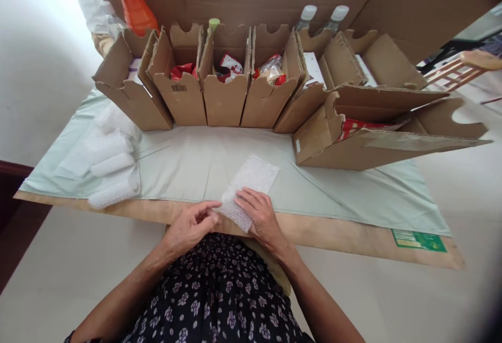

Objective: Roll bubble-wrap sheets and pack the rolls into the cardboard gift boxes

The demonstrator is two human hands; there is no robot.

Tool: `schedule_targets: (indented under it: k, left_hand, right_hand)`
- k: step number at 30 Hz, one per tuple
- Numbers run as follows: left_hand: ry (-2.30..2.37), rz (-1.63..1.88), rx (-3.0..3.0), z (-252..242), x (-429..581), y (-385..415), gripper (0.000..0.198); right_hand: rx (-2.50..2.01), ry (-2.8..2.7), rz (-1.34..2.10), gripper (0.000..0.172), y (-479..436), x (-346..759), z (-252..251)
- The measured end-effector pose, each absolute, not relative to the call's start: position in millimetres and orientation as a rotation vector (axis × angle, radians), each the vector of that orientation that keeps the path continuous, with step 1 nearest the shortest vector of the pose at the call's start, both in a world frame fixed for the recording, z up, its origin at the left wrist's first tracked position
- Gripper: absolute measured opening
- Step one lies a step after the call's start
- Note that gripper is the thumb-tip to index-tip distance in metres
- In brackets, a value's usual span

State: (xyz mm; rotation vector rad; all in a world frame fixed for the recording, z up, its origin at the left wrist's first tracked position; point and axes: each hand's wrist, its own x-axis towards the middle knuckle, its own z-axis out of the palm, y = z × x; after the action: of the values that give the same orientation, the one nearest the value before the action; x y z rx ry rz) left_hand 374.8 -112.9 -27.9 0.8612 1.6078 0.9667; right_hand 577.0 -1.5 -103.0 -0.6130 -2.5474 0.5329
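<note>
A sheet of bubble wrap (253, 178) lies on the pale green cloth (188, 162) at the near edge of the table. My right hand (261, 216) rests on its near end with fingers pressed down on a rolled-up part. My left hand (192, 224) is beside it, fingers curled and pinching the near left corner of the wrap. Whether anything is inside the rolled end is hidden under my fingers.
Several bubble-wrapped rolls (112, 165) lie at the left on the cloth. A row of open cardboard boxes (223, 89) holding red packets stands at the back, with a larger box (376, 134) tipped over at the right. An orange bottle (133, 3) stands behind them.
</note>
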Motion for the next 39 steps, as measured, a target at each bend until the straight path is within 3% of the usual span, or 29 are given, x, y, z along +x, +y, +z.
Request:
schedule_targets:
  k: [4,10,15,19,24,28,34,39]
  left_hand:
    - [1.832,1.005,0.967,-37,364,-99,0.049]
    - [1.606,1.026,0.776,-54,371,-71,0.084]
    - [2.029,1.044,1.005,-54,335,-39,0.068]
    - [2.454,1.071,1.562,-46,324,-39,0.066]
    - [2.068,0.553,2.165,-67,358,-49,0.058]
    - [2.000,0.271,2.113,-87,354,-55,0.057]
    - [2.361,0.530,1.885,-79,321,-63,0.042]
    - [2.519,0.614,1.742,-79,336,-50,0.023]
  right_hand:
    - [-0.652,-2.601,0.537,0.056,4,596,-104]
    - [-0.938,-2.537,0.561,0.056,-12,542,-93]
    - [-0.745,-2.597,0.714,0.066,-11,532,-79]
    - [-0.910,-2.484,0.661,0.054,13,557,-79]
    - [-0.854,-2.633,0.489,0.050,33,548,-88]
    - [-0.839,-2.714,0.385,0.042,42,562,-100]
    - [-1.159,-2.443,0.216,0.037,53,629,-101]
    - [-1.258,-2.398,0.124,0.041,50,614,-103]
